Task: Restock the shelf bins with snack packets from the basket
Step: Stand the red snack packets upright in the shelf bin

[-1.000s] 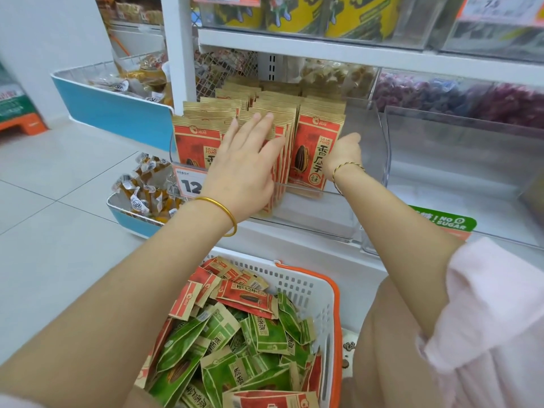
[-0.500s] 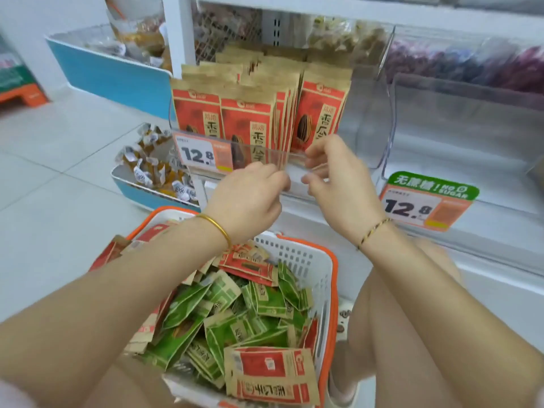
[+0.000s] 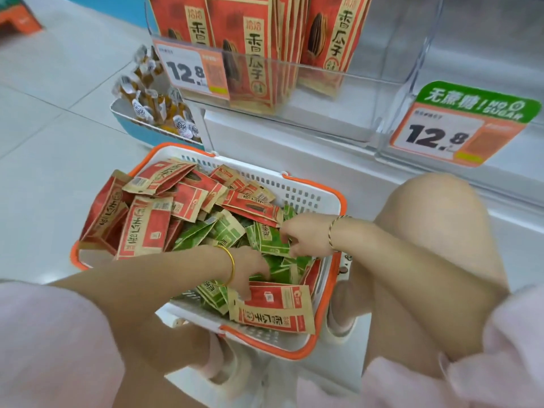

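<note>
A white basket with an orange rim [image 3: 338,195] stands on the floor in front of me, filled with red packets [image 3: 144,228] and green packets [image 3: 203,234]. My left hand [image 3: 250,272] reaches down into the pile, and its fingertips pinch the top edge of a red packet [image 3: 273,310] at the basket's near side. My right hand [image 3: 306,234] is in the basket's right part and pinches a green packet [image 3: 269,240]. Above, a clear shelf bin [image 3: 329,92] holds upright red packets [image 3: 253,54] on its left side.
To the right is a second clear bin [image 3: 477,48] with a green "no sugar" price tag [image 3: 459,122]. A blue tray of wrapped sweets [image 3: 153,110] sits left of the shelf. My bare knee [image 3: 435,219] is right of the basket. Tiled floor lies to the left.
Both hands left the shelf bin and dropped into the basket. My view tilted down. The left hand now touches a red packet and the right one holds a green packet.
</note>
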